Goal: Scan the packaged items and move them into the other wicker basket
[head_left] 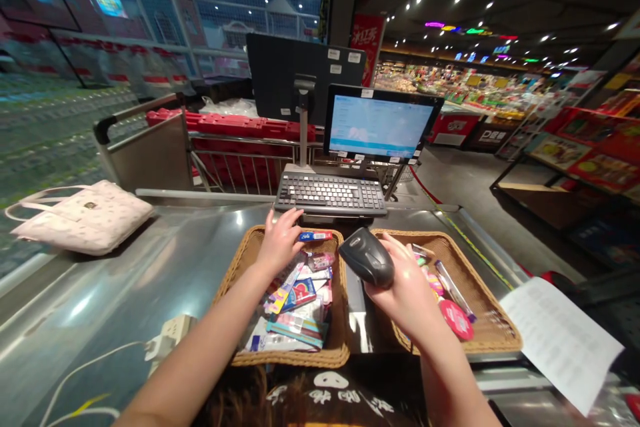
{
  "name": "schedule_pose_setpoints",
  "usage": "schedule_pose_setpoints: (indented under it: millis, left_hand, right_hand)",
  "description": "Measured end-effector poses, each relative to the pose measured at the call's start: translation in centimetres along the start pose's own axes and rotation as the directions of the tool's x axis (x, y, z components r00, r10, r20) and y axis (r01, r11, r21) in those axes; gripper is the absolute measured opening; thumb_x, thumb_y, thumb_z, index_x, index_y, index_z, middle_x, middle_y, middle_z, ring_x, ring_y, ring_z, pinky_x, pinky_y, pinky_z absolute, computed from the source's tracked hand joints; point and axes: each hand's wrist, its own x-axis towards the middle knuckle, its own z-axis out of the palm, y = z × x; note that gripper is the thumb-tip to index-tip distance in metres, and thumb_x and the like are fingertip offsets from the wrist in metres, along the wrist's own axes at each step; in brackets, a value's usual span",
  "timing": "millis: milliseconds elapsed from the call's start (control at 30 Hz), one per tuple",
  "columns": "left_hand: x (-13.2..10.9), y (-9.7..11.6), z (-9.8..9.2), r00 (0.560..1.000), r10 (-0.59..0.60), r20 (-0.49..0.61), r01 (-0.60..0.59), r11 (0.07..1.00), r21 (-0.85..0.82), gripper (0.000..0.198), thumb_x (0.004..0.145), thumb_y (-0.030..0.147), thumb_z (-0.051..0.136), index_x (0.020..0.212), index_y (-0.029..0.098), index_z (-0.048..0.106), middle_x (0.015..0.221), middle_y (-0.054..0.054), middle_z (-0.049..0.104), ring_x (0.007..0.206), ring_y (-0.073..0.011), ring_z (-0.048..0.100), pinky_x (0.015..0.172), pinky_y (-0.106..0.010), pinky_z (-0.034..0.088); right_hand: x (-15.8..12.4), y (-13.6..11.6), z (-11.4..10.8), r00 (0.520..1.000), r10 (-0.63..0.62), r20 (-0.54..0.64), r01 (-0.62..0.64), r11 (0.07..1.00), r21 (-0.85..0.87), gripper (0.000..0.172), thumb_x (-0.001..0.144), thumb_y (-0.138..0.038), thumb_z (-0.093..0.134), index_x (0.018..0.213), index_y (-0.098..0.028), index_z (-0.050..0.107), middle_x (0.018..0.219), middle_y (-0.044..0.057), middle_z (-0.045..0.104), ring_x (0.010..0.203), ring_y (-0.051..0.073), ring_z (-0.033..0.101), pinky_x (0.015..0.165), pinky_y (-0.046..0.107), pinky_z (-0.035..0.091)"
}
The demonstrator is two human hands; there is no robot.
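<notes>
The right hand (407,290) was closed around a black handheld barcode scanner (367,257), just right of the frame's center. The left hand (281,240) was partly open, fingers loosely spread and slightly bent over the far end of the left wicker basket (345,320); whether they touched its rim or the narrow red-and-blue box (315,236) beside them could not be told.

The scanner's long axis ran diagonally, its broad, rounded head aimed toward the upper left; its casing looked like smooth plastic.

Below the left hand, flat, glossy packets (300,293) overlapped in the woven basket. The right wicker basket (493,323) held a round pink item (456,319) and a slim, dark-edged package (455,290). Both baskets rested on a shiny metal table (200,240), with a black keyboard (330,192) beyond them.
</notes>
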Motion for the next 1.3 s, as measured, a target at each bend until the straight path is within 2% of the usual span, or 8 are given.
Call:
schedule_pose_setpoints:
  millis: [200, 500, 667, 833, 933, 1067, 1233, 1300]
  left_hand:
    - [-1.4, -0.7, 2.1, 0.997, -0.015, 0.076, 0.017, 1.0, -0.023, 0.004, 0.081, 0.021, 0.07, 0.082, 0.019, 0.068, 0.144, -0.013, 0.055, 0.137, -0.0322, 0.045, 0.119, -0.066, 0.013]
    - [-2.6, -0.5, 4.8, 0.985, -0.02, 0.169, 0.033, 0.997, -0.075, 0.02, 0.081, 0.037, 0.073, 0.083, 0.018, 0.067, 0.142, -0.016, 0.056, 0.136, -0.0335, 0.047, 0.119, -0.065, 0.011]
    - [-2.6, -0.6, 4.8, 0.97, -0.007, 0.242, 0.04, 0.99, -0.133, 0.024, 0.086, 0.043, 0.068, 0.085, 0.02, 0.069, 0.141, -0.014, 0.057, 0.135, -0.0332, 0.047, 0.116, -0.067, 0.016]
    - [-2.0, -0.3, 3.6, 0.982, 0.001, 0.189, 0.029, 0.987, -0.156, 0.025, 0.091, 0.043, 0.06, 0.086, 0.022, 0.07, 0.142, -0.012, 0.056, 0.134, -0.0318, 0.049, 0.116, -0.065, 0.019]
    - [-1.3, 0.9, 2.9, 0.982, 0.058, 0.181, -0.027, 0.985, -0.17, 0.025, 0.092, 0.043, 0.057, 0.09, 0.023, 0.071, 0.142, -0.012, 0.056, 0.133, -0.032, 0.049, 0.115, -0.065, 0.021]
    - [0.0, 3.8, 2.5, 0.964, 0.189, 0.186, -0.149, 0.967, -0.207, 0.026, 0.094, 0.043, 0.054, 0.093, 0.023, 0.07, 0.142, -0.011, 0.056, 0.133, -0.0314, 0.05, 0.115, -0.067, 0.021]
    - [2.4, 8.9, 2.8, 0.932, 0.307, 0.194, -0.249, 0.929, -0.273, 0.023, 0.09, 0.042, 0.061, 0.099, 0.023, 0.069, 0.148, -0.012, 0.05, 0.139, -0.0318, 0.042, 0.116, -0.065, 0.021]
    - [3.6, 11.6, 3.2, 0.918, 0.344, 0.198, -0.277, 0.912, -0.301, 0.032, 0.087, 0.045, 0.066, 0.109, 0.022, 0.068, 0.151, -0.014, 0.046, 0.143, -0.0336, 0.037, 0.117, -0.065, 0.02]
  right_hand:
    - [0.1, -0.3, 1.2, 0.999, -0.015, 0.045, 0.013, 0.999, 0.046, 0.04, 0.07, -0.012, 0.06, 0.107, -0.023, 0.07, 0.12, 0.008, 0.068, 0.131, 0.038, 0.05, 0.115, 0.066, 0.029]
    - [-0.4, -0.2, 1.6, 1.0, 0.012, 0.024, -0.014, 0.996, 0.09, 0.042, 0.067, -0.01, 0.06, 0.106, -0.024, 0.069, 0.12, 0.008, 0.068, 0.131, 0.039, 0.051, 0.114, 0.066, 0.032]
    - [-1.1, 0.7, 1.1, 1.0, 0.016, 0.011, -0.017, 0.995, 0.097, 0.044, 0.068, -0.012, 0.06, 0.11, -0.023, 0.068, 0.118, 0.008, 0.069, 0.129, 0.037, 0.053, 0.114, 0.063, 0.034]
    - [-2.7, 2.4, -0.4, 0.996, 0.067, -0.05, -0.064, 0.997, 0.049, 0.04, 0.07, -0.016, 0.061, 0.11, -0.022, 0.067, 0.121, 0.009, 0.068, 0.125, 0.034, 0.056, 0.112, 0.057, 0.039]
    - [-4.1, 3.8, -1.6, 0.987, 0.125, -0.099, -0.123, 0.992, 0.025, 0.042, 0.072, -0.022, 0.064, 0.114, -0.02, 0.065, 0.123, 0.012, 0.067, 0.126, 0.036, 0.056, 0.11, 0.057, 0.042]
    - [-6.0, 6.1, -2.9, 0.965, 0.199, -0.171, -0.2, 0.98, 0.012, 0.047, 0.075, -0.029, 0.065, 0.12, -0.018, 0.062, 0.126, 0.015, 0.066, 0.127, 0.035, 0.056, 0.109, 0.055, 0.042]
    - [-8.4, 9.4, -4.9, 0.928, 0.279, -0.248, -0.294, 0.955, -0.028, 0.056, 0.074, -0.031, 0.064, 0.127, -0.015, 0.058, 0.13, 0.018, 0.064, 0.128, 0.037, 0.055, 0.11, 0.058, 0.04]
    - [-9.2, 10.6, -5.9, 0.921, 0.285, -0.267, -0.308, 0.95, -0.048, 0.056, 0.075, -0.032, 0.064, 0.128, -0.014, 0.058, 0.13, 0.018, 0.063, 0.13, 0.037, 0.053, 0.111, 0.059, 0.039]
